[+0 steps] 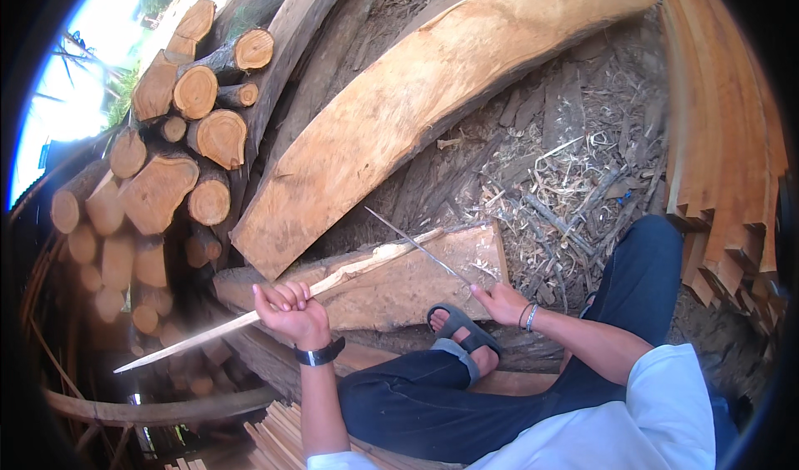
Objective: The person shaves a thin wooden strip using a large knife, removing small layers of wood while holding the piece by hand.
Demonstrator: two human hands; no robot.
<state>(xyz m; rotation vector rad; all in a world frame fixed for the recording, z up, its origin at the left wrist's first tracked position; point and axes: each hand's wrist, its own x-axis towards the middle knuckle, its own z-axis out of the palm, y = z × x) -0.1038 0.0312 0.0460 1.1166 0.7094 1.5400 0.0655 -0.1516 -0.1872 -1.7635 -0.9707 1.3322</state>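
Observation:
My left hand (293, 310) is closed around a long, pale, peeled wooden stick (196, 338). The stick tapers to a point at the lower left; its other end lies along a wood block (399, 291) in front of me. A long, thin blade (416, 245), seemingly a knife, extends up and left from my right hand (503, 303), which grips its lower end. The handle is hidden in my fingers. The blade crosses over the stick near the block's upper edge; whether they touch I cannot tell.
A large curved slab (433, 95) lies beyond the block. Cut logs (196, 91) are stacked at left, and long boards (724, 120) stand at right. Shavings (558, 195) and bark cover the ground. My sandalled foot (464, 337) is close to the block.

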